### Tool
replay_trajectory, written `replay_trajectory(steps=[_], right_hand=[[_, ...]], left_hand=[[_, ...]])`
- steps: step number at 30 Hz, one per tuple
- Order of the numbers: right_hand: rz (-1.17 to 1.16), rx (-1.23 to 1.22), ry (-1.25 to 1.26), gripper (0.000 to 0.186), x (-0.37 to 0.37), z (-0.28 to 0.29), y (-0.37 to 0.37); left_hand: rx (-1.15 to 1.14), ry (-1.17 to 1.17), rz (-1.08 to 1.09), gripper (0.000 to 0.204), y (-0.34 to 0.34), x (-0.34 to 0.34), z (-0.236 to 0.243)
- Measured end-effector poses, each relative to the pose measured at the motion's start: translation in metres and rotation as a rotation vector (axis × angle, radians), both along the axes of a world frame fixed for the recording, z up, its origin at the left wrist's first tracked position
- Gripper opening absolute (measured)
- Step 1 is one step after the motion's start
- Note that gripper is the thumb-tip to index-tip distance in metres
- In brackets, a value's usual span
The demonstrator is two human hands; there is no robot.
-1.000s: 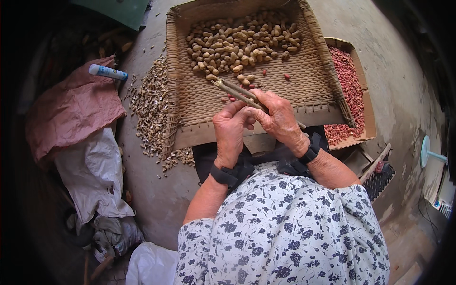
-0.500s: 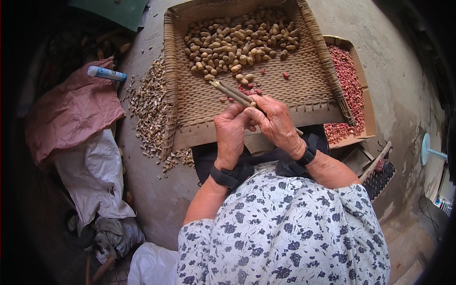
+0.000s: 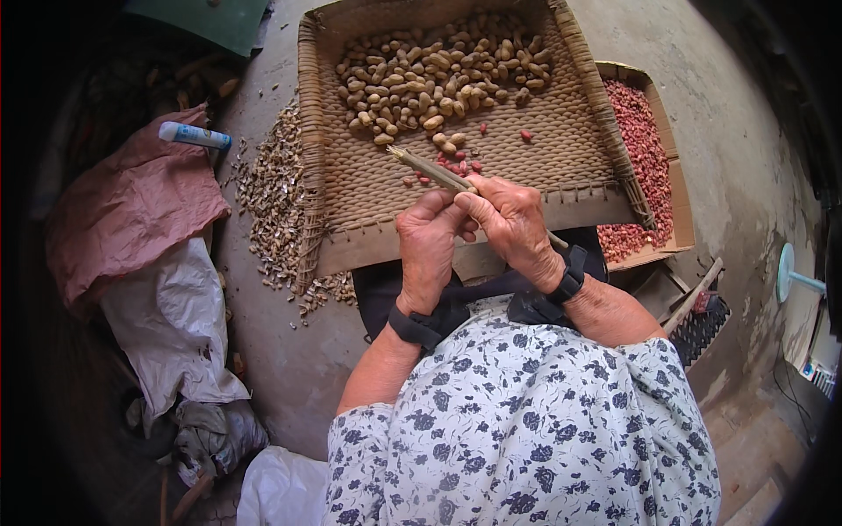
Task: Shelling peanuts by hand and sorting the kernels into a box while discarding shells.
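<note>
From where I stand, a white-and-blue can [image 3: 195,134] lies at the far left on a pinkish sack [image 3: 132,206]. Next to it, empty peanut shells [image 3: 274,197] are heaped on the concrete floor [image 3: 272,359], beside a woven wicker tray [image 3: 570,162]. Unshelled peanuts [image 3: 438,74] fill the far part of the tray; nearer, a few loose red kernels [image 3: 475,166] lie just beyond the hands.

The left hand [image 3: 424,250] is bent in over the tray's near edge, its fingertips drawn together by the right thumb; whether that grip pinches anything, I can't tell. A wooden stick [image 3: 430,168] slants up and leftward over the weave, in the grasp of the right hand [image 3: 517,223], its tail poking out below the palm.

To do this well, I'd say, the right grip should be firm but not hard, the stick steady, and the left fingertips clear of its pressing side, so that kernels come away whole.

Farthest right, a cardboard box [image 3: 683,210] holds a deep bed of shelled red peanuts [image 3: 633,158].
</note>
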State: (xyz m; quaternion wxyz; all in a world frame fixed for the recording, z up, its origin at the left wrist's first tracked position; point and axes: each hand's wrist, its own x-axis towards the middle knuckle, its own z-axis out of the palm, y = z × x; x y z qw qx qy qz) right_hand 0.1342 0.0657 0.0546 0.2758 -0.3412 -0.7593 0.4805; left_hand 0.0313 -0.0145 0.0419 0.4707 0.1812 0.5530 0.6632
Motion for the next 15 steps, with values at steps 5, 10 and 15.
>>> replay_trajectory(steps=[5,10,15], right_hand=[[0.007,0.095,0.061,0.027,-0.0026,-0.0022,-0.0007],[0.035,0.073,0.067,0.03,-0.0024,0.0022,0.0],[0.04,0.057,0.034,0.027,-0.0011,-0.0008,0.0001]], left_hand=[[0.037,-0.009,0.013,0.014,0.0006,-0.002,0.0011],[0.059,-0.089,0.05,0.014,0.0,-0.0015,-0.0012],[0.073,-0.084,0.033,0.014,-0.0004,-0.0019,-0.0006]])
